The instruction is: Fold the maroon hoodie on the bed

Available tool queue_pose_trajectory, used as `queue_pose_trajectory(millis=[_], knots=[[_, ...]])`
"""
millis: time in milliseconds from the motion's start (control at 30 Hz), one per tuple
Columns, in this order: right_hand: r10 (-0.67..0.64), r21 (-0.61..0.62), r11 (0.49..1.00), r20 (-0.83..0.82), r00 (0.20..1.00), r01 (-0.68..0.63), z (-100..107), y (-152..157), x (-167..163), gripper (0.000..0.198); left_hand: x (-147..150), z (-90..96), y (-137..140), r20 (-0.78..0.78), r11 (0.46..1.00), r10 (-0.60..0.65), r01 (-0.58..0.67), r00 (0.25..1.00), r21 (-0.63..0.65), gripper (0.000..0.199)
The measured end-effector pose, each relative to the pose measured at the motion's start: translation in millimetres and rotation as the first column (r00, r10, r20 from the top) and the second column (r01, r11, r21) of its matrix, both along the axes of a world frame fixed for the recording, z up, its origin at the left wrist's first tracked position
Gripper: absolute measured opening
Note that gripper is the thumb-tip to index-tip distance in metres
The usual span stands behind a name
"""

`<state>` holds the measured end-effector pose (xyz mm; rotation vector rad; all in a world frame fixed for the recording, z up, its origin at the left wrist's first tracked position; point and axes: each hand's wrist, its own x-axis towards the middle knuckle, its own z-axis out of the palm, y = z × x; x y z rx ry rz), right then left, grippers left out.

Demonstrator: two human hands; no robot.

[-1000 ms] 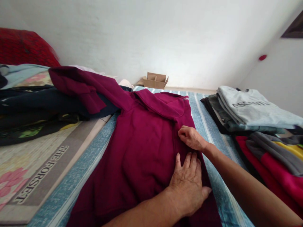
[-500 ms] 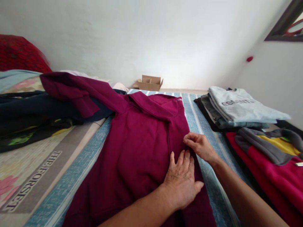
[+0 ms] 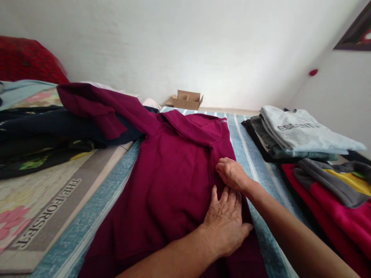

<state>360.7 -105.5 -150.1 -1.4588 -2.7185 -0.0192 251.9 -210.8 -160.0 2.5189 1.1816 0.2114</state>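
A maroon hoodie lies spread out in front of me, its hood toward the wall. One sleeve stretches left over dark clothes, while fabric along the right side is folded inward over the body. Flat on that right side rests my left hand, fingers spread and pressing the cloth. Just beyond it, my right hand has its fingers curled down onto the hoodie near the folded strip; the fingertips are partly hidden, and they seem to grip the fabric.
Folded clothes are stacked at right, a grey printed shirt on top. Nearer lies a pink, grey and yellow garment. Dark clothes are heaped at left. A cardboard box stands by the wall. Blue striped cloth lies underneath.
My right hand has shifted left, inward from the hoodie's right edge, and sits close to my left hand. The left hand stays flat in nearly the same spot. The view has turned slightly left.
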Motion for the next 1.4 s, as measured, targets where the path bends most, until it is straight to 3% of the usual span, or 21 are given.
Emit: queue_pose_trajectory(millis=[167,333,533,600,633,667,733,767,833,1100,1267,1400], knots=[[0.015,-0.045,0.999,0.113,0.994,-0.010,7,4,-6,0.025,-1,1.6,-1,0.011,1.000,-0.011,0.012,1.000,-0.019,0.075],[0.034,-0.095,0.995,0.114,0.993,-0.024,10,7,-15,0.019,-1,4.3,0,-0.002,0.999,-0.017,0.016,1.000,-0.052,0.073],[-0.035,-0.137,0.990,-0.006,0.999,0.034,8,15,-10,0.018,-1,1.8,-1,-0.037,1.000,-0.014,0.013,0.999,-0.018,0.071],[-0.106,-0.184,0.980,-0.146,0.984,0.078,7,14,5,0.021,-1,1.4,-1,-0.036,1.000,-0.014,0.014,0.999,0.000,0.073],[-0.159,-0.235,0.967,-0.274,0.949,0.094,7,11,13,0.021,-1,1.5,-1,-0.033,1.000,-0.013,0.013,0.999,0.008,0.074],[-0.242,-0.316,0.944,-0.466,0.851,0.095,6,6,22,0.019,-1,1.6,-1,-0.029,1.000,-0.011,0.011,1.000,0.012,0.074],[-0.395,-0.464,0.886,-0.756,0.523,-0.002,5,-8,37,0.017,0,1.5,0,-0.026,1.000,-0.007,0.007,1.000,0.014,0.075],[-0.447,-0.503,0.861,-0.815,0.369,-0.068,5,-17,43,0.018,0,1.1,0,-0.027,1.000,-0.005,0.006,1.000,0.014,0.074],[-0.500,-0.532,0.831,-0.842,0.205,-0.159,5,-37,49,0.020,1,-1.0,0,-0.027,1.000,0.001,0.000,1.000,0.023,0.073],[-0.567,-0.494,0.790,-0.814,-0.126,-0.362,3,-83,38,0.017,-1,-5.7,4,0.041,1.000,0.009,-0.010,0.999,0.026,0.074],[-0.549,-0.417,0.793,-0.806,-0.223,-0.444,6,-101,33,0.019,-4,5.3,11,0.279,0.996,0.073,-0.084,0.957,0.030,0.027],[-0.527,-0.379,0.815,-0.799,-0.290,-0.439,9,-111,33,0.021,-4,6.5,14,0.471,0.995,0.009,-0.053,0.882,0.082,0.016]])
